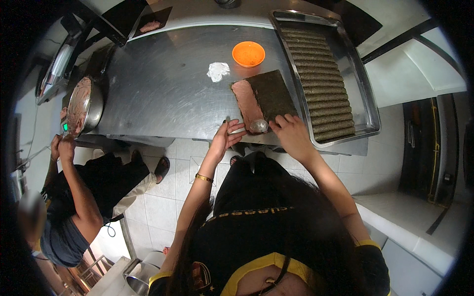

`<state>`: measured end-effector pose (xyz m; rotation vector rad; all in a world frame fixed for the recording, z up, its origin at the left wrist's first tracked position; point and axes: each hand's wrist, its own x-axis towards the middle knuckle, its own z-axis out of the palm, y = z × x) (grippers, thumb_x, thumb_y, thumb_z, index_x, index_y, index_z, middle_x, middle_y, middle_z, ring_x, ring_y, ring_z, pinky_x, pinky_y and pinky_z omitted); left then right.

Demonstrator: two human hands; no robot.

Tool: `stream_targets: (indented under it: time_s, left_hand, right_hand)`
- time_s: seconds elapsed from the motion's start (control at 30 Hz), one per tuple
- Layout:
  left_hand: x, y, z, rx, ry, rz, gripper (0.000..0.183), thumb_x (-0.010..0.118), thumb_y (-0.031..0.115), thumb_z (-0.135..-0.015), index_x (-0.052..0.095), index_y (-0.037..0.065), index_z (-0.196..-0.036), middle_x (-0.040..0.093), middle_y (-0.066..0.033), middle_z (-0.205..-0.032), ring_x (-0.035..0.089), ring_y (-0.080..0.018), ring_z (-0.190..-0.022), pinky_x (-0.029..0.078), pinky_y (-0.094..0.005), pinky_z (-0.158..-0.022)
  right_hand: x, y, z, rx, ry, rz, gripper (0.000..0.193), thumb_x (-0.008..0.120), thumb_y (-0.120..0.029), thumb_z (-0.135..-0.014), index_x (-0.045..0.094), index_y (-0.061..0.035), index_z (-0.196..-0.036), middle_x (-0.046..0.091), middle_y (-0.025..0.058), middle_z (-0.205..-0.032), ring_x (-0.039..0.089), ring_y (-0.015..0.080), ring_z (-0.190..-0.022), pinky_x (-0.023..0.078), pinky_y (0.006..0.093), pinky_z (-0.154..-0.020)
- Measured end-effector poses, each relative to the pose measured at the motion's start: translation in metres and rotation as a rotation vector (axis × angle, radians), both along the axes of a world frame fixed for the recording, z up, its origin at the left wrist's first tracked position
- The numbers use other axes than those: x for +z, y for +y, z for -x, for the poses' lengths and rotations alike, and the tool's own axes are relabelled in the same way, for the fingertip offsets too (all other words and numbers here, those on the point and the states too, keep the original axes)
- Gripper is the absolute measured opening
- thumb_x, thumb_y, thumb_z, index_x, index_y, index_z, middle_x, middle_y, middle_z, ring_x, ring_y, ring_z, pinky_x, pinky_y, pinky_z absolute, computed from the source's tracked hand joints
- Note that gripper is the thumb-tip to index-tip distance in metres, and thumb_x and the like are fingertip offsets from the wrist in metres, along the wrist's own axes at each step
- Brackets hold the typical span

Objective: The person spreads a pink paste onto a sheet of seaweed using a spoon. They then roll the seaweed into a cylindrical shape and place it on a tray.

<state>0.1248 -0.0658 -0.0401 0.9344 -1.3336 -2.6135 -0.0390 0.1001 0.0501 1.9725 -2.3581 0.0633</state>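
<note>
Rolling looks just begun: the seaweed sheet [269,96] with pink paste sits mid-frame at the desk [158,84] near edge. Left hand [226,138] spread loose beside it, right hand [291,132] fingers curled on the corner. I'd tuck evenly, keep it tight.

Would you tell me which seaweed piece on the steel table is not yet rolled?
The flat dark seaweed sheet spread with pink paste, by both hands; the dark rolls lie finished in the metal tray.
</note>
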Motion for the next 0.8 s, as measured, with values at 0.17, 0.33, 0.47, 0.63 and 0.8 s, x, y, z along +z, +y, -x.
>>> stream_targets:
  time_s: [0.17, 0.33, 0.47, 0.63, 0.8]
  left_hand:
    - [-0.003, 0.001, 0.000, -0.021, -0.026, 0.034, 0.053, 0.027, 0.040, -0.096, 0.036, 0.000, -0.130, 0.051, -0.0151, -0.124, 0.053, -0.0266, -0.111, 0.040, -0.0348, -0.095]
    - [-0.006, 0.003, -0.002, -0.029, -0.038, 0.070, 0.050, 0.030, 0.037, -0.097, 0.037, 0.000, -0.130, 0.053, -0.0142, -0.123, 0.053, -0.0259, -0.111, 0.040, -0.0334, -0.095]
    - [0.003, 0.007, 0.001, -0.033, -0.080, 0.134, 0.042, 0.035, 0.028, -0.097, 0.040, 0.001, -0.128, 0.056, -0.0140, -0.119, 0.055, -0.0239, -0.109, 0.042, -0.0310, -0.093]
    - [-0.009, 0.011, 0.000, -0.035, -0.058, 0.213, 0.032, 0.042, 0.014, -0.094, 0.045, 0.000, -0.123, 0.059, -0.0126, -0.113, 0.059, -0.0207, -0.101, 0.045, -0.0283, -0.085]
    - [-0.019, 0.012, -0.002, -0.033, -0.052, 0.274, 0.028, 0.045, 0.006, -0.092, 0.047, -0.001, -0.119, 0.061, -0.0117, -0.109, 0.061, -0.0186, -0.097, 0.047, -0.0267, -0.080]
  right_hand:
    - [-0.011, 0.010, -0.013, -0.025, -0.074, -0.102, 0.027, 0.050, -0.012, -0.076, 0.062, -0.0061, -0.099, 0.054, 0.0052, -0.089, 0.052, 0.0216, -0.090, 0.043, 0.0337, -0.078]
    - [0.004, 0.017, -0.002, 0.026, -0.117, -0.053, 0.025, 0.051, -0.013, -0.077, 0.063, -0.0062, -0.097, 0.055, 0.0048, -0.089, 0.053, 0.0209, -0.093, 0.042, 0.0340, -0.079]
    - [0.001, 0.023, 0.008, 0.054, -0.035, -0.068, 0.024, 0.050, -0.013, -0.077, 0.063, -0.0068, -0.096, 0.055, 0.0032, -0.089, 0.052, 0.0198, -0.093, 0.042, 0.0331, -0.080]
    - [-0.013, 0.025, 0.020, 0.073, 0.030, -0.078, 0.024, 0.050, -0.013, -0.077, 0.063, -0.0074, -0.096, 0.055, 0.0021, -0.089, 0.052, 0.0191, -0.092, 0.041, 0.0322, -0.079]
    - [-0.002, 0.018, 0.025, 0.011, 0.003, -0.006, 0.023, 0.050, -0.013, -0.077, 0.063, -0.0071, -0.095, 0.055, 0.0042, -0.089, 0.052, 0.0205, -0.092, 0.041, 0.0329, -0.079]
